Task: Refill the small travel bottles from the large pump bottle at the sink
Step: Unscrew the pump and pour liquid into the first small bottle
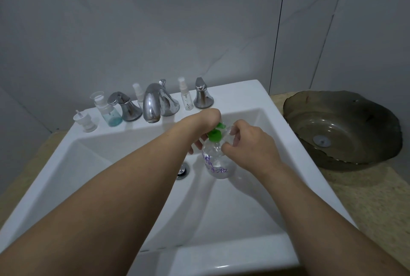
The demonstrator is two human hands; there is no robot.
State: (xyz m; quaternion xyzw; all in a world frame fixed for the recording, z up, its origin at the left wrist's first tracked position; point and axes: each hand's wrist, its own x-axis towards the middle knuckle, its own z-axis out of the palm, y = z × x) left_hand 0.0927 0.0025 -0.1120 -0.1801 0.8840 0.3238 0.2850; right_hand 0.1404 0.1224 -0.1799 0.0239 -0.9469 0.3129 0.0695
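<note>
A large clear pump bottle (218,165) with purple writing and a green pump head (215,135) stands inside the white sink (111,164). My left hand (205,121) reaches over the green pump from the left, fingers curled down around it. My right hand (248,142) pinches something small and clear beside the pump, at the bottle's neck; what it is cannot be made out. On the back ledge stand a small bottle with blue liquid (111,111), two small spray bottles (186,96) (138,92) and a loose white pump cap (86,121).
A chrome tap (152,103) with two handles (124,104) (202,94) stands at the back of the sink. The drain (183,170) lies left of the big bottle. A dark glass bowl (341,127) sits on the beige counter at the right. Grey tiled wall behind.
</note>
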